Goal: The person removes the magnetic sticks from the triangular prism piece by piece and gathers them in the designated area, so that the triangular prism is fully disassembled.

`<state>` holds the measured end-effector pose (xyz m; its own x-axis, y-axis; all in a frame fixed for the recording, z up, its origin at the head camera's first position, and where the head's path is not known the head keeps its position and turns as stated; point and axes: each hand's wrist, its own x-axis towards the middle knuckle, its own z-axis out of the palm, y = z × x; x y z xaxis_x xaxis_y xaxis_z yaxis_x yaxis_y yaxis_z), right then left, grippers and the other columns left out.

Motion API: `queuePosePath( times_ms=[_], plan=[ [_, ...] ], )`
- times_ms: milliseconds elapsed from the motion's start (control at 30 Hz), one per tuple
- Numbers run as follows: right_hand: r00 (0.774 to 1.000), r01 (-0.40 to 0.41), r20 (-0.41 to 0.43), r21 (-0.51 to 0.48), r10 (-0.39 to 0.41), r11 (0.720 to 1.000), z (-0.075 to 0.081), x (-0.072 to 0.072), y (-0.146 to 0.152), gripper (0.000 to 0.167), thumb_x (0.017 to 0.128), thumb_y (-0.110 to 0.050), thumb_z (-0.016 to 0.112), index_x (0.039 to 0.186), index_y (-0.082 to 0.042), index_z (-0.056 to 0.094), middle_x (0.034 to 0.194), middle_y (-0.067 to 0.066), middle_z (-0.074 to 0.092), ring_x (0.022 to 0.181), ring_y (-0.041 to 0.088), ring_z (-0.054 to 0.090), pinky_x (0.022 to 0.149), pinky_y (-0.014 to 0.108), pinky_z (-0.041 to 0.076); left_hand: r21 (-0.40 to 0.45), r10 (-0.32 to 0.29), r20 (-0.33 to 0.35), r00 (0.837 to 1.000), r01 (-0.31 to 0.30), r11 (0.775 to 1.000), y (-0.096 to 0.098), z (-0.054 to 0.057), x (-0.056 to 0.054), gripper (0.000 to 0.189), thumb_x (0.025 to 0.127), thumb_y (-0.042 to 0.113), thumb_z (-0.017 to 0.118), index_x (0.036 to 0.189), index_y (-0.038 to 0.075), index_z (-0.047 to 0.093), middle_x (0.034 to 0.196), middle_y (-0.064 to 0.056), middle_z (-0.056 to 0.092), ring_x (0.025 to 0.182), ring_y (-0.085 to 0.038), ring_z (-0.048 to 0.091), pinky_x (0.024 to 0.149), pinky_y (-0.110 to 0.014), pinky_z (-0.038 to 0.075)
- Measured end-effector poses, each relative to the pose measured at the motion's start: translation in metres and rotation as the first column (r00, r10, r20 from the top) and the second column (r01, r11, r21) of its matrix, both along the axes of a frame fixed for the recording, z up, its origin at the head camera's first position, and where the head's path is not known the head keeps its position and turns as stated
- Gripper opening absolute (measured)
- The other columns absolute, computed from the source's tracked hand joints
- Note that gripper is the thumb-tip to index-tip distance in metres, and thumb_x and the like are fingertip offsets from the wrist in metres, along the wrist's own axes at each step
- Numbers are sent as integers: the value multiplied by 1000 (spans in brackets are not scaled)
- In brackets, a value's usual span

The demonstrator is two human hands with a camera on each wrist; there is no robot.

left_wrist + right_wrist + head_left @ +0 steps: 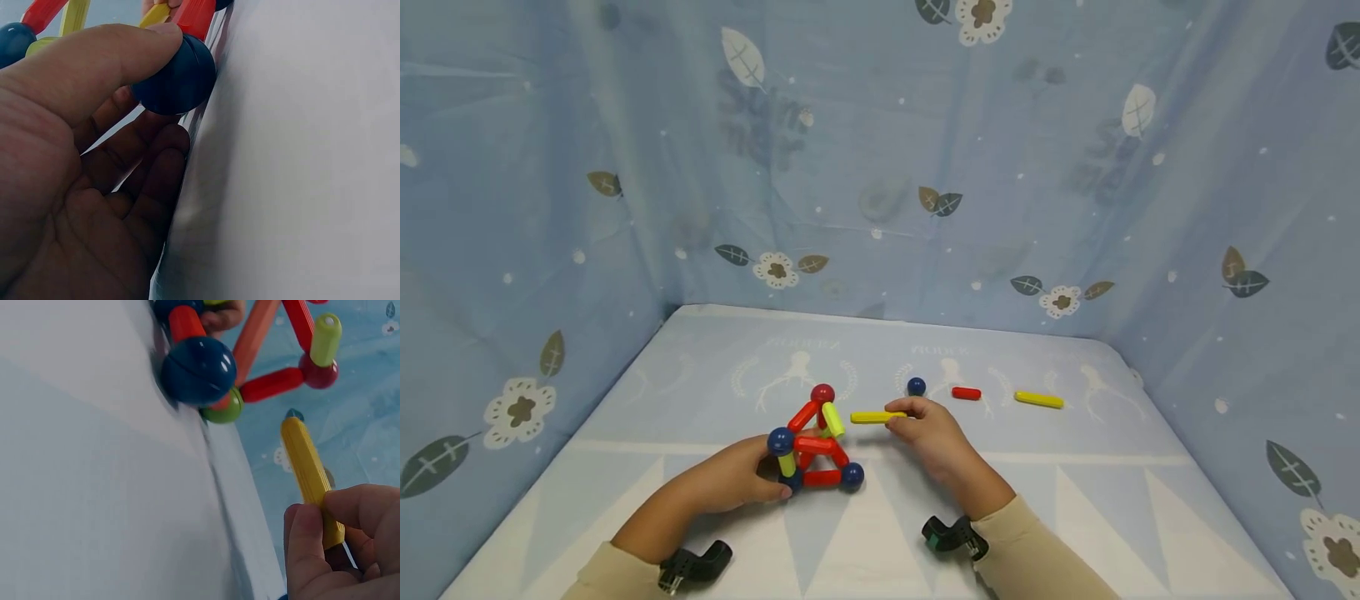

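Observation:
A frame of red rods [822,477] and balls stands on the table, with a blue ball [852,476] at its lower right and a red ball [823,393] on top. From the red ball a yellow-green rod [832,419] sticks out with one end free. My left hand [741,475] grips the frame at its lower left; in the left wrist view the thumb lies on a blue ball [178,78]. My right hand [932,437] pinches a loose yellow rod [306,462] by one end. The rod's other end points toward the frame, apart from it. A green ball [225,407] shows low on the frame.
Behind my right hand lies a blue ball [916,386]. A short red rod [966,393] and another yellow rod [1039,400] lie farther right on the patterned tabletop [1000,467]. A blue floral curtain [880,167] encloses the back and sides.

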<state>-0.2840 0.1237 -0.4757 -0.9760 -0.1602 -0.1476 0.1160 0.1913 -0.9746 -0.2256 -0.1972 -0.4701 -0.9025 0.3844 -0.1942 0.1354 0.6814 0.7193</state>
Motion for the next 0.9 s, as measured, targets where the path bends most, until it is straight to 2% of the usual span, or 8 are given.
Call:
queuePosePath(
  times_ms=[433, 600, 733, 900],
  plan=[
    [997, 61, 47, -117, -56, 991, -1, -17, 48, 28, 102, 0, 62, 130, 1, 67, 133, 17, 58, 111, 21, 67, 96, 25, 58, -3, -22, -13, 1000, 22, 1000, 1, 1, -2, 42, 80, 29, 92, 113, 21, 67, 113, 3, 66, 109, -21, 58, 107, -60, 46],
    [996, 81, 58, -189, -71, 979, -3, -23, 66, 35, 103, 4, 59, 137, 8, 57, 130, 16, 54, 109, 18, 66, 96, 23, 57, -4, -24, -11, 1000, 24, 1000, 1, 1, -2, 42, 80, 28, 92, 113, 20, 67, 110, 3, 65, 107, -20, 58, 106, -59, 47],
    [995, 96, 58, -208, -86, 973, -3, -25, 80, 38, 104, 5, 57, 141, 9, 51, 130, 15, 53, 110, 17, 65, 99, 25, 56, -2, -29, -9, 1000, 29, 1000, 0, 0, -2, 41, 81, 28, 91, 113, 20, 67, 110, 3, 66, 107, -20, 58, 105, -58, 47],
    [992, 119, 56, -208, -109, 971, -1, -27, 100, 38, 104, 1, 59, 140, 8, 50, 129, 12, 55, 107, 15, 66, 99, 24, 56, 9, -29, -4, 1000, 29, 1000, -2, -1, -1, 40, 81, 30, 91, 111, 20, 66, 111, 3, 66, 109, -20, 59, 105, -58, 47]
  ],
)
